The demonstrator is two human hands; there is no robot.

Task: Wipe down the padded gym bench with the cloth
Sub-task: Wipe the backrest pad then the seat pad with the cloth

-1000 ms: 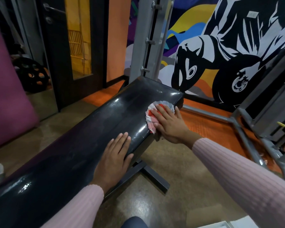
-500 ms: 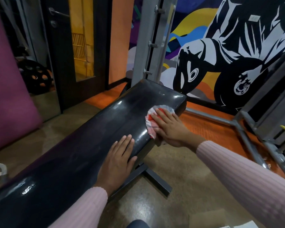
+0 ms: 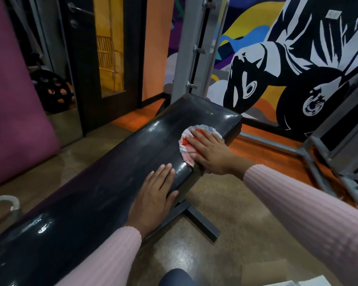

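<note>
— Two hands, one cloth (image 3: pixel 187 141), one padded bench (image 3: pixel 116 172). Anything changed?

— Barely. The right hand (image 3: pixel 210 154), fingers flat, still presses the cloth at centre frame near the bench's far right edge; it's only crept slightly. Left hand (image 3: pixel 153 195) stays flat, bracing the pad. I'd judge the wiping is mid-way.

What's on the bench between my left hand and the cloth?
Nothing: in the head view, only bare shiny black padding of the bench separates the left hand from the cloth.
</note>
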